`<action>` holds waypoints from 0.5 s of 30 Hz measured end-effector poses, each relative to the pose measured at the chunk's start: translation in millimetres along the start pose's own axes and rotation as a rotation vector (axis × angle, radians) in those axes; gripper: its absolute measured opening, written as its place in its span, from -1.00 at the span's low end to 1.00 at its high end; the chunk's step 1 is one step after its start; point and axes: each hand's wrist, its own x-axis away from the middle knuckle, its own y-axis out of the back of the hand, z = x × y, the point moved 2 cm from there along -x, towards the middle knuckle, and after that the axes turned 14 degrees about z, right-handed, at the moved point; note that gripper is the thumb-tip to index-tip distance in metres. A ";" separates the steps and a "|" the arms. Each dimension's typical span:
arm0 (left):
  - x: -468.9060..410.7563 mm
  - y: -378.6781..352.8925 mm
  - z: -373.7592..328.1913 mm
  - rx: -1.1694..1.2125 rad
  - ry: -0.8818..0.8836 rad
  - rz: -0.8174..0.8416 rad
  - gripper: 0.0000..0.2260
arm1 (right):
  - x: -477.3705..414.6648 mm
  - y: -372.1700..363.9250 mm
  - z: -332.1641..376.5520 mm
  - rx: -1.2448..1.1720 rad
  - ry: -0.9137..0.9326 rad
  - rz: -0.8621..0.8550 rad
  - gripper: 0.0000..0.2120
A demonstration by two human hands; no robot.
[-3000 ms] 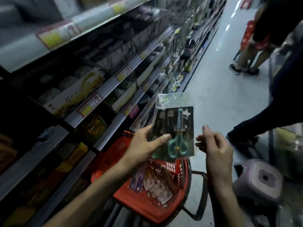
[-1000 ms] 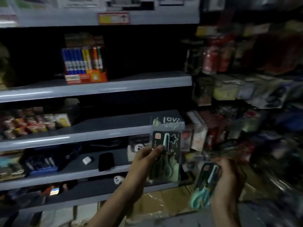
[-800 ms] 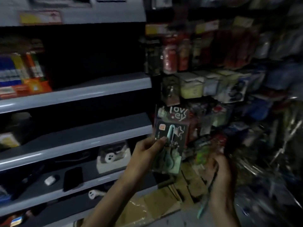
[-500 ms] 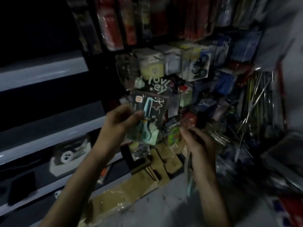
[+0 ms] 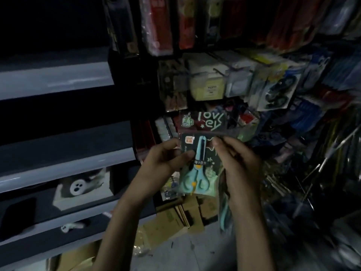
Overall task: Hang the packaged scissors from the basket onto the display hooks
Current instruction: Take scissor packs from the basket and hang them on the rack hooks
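Note:
A packaged pair of teal scissors (image 5: 197, 171) on a dark card with a clear printed header is held upright in front of the hanging display. My left hand (image 5: 166, 161) pinches the card's left edge with thumb on the front. My right hand (image 5: 238, 161) touches the card's upper right with its fingertips and also holds a second teal scissors pack (image 5: 224, 214), edge-on, hanging below the palm. Display hooks (image 5: 218, 70) with hanging goods stand just behind. The basket is out of view.
Grey shelves (image 5: 58, 79) run along the left, with a white boxed item (image 5: 84, 188) on a lower one. Flattened cardboard (image 5: 175, 218) lies on the floor below. Bare metal hooks and rods (image 5: 322, 161) stick out at the right.
The view has swung right from the grey shelves to the hanging display. My right hand rose from low beside the pack to touch its upper right. The pack stayed in my left hand.

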 end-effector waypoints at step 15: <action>-69.8 26.6 20.3 0.020 -0.127 -0.372 -0.85 | -92.1 -9.8 -15.4 0.110 0.052 0.118 -0.94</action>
